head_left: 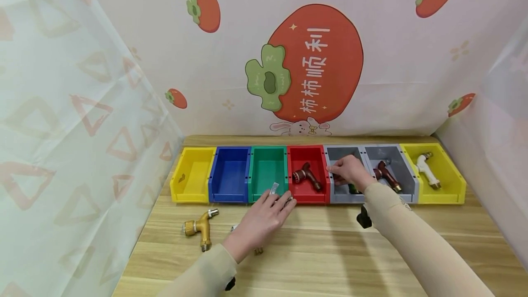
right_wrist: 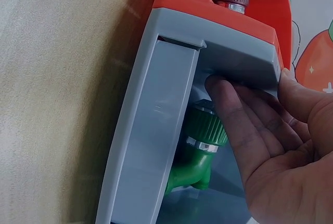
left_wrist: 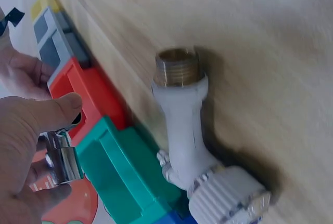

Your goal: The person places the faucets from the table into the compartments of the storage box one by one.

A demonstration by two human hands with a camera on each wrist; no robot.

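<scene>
My left hand (head_left: 264, 217) holds a shiny chrome tap (left_wrist: 63, 157) in front of the green bin (head_left: 267, 168); the fingers hide much of it. Below that hand a white tap (left_wrist: 184, 130) with a threaded brass end lies on the table, mostly covered in the head view. My right hand (head_left: 350, 172) pinches the side wall of the grey bin (right_wrist: 156, 125) next to the red bin (head_left: 307, 152), thumb at the rim and fingers inside. A green tap (right_wrist: 203, 135) lies in that grey bin, beside the fingers.
A gold-coloured tap (head_left: 202, 230) lies on the table at left. The red bin holds a dark red tap (head_left: 307, 177), the second grey bin another dark red tap (head_left: 387, 175), the right yellow bin a white tap (head_left: 428, 171). A blue bin (head_left: 229, 173) and a yellow bin (head_left: 193, 173) complete the row's left.
</scene>
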